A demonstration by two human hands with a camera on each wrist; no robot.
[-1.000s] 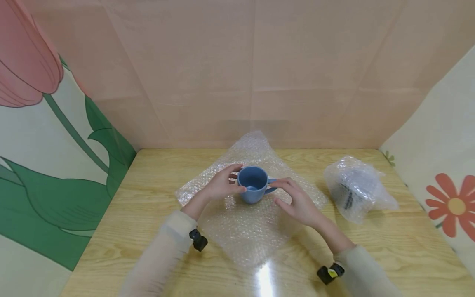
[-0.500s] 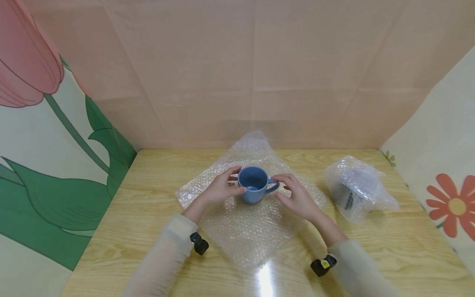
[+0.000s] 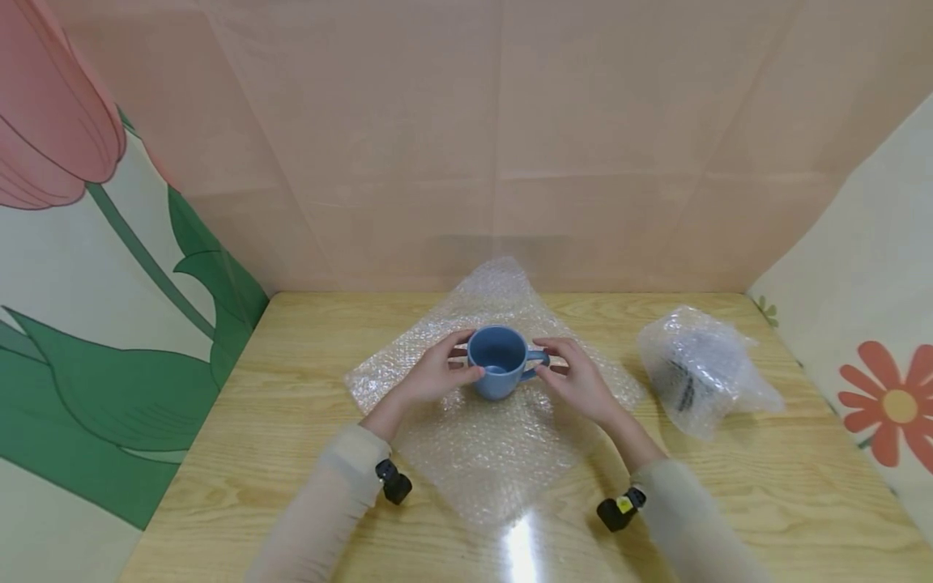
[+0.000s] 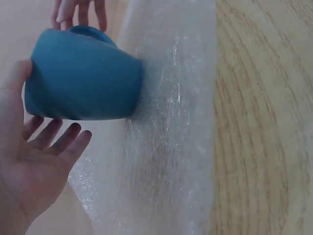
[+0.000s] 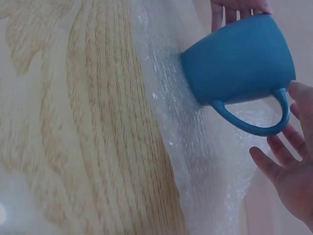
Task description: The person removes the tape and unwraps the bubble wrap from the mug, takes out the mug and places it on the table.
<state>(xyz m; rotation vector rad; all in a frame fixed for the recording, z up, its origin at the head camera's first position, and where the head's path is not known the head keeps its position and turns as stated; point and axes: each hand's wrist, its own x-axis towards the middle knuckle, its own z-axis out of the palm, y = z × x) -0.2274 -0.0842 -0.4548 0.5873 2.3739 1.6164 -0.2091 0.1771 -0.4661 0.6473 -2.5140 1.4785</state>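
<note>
A blue mug (image 3: 497, 364) stands upright on a sheet of bubble wrap (image 3: 503, 453), its handle (image 5: 254, 128) turned to the right. My left hand (image 3: 433, 371) holds the mug's left side, thumb at the front near the rim and fingers round toward the back. Beside the handle is my right hand (image 3: 579, 380); its thumb tip reaches the handle's upper end near the rim in the right wrist view. Its other fingers extend loosely past the handle's outer curve. From the left wrist view, the left fingers (image 4: 73, 147) spread along the mug's side.
A bundle in bubble wrap (image 3: 696, 372), with something dark inside, lies on the right of the wooden table (image 3: 291, 348). A pinkish backdrop (image 3: 401, 146) rises behind the table's back edge. Flower-printed panels flank both sides.
My right hand has shifted slightly left, its wrist moving inward, and its fingers now stand closer around the handle. The mug and left hand have stayed nearly in place.
</note>
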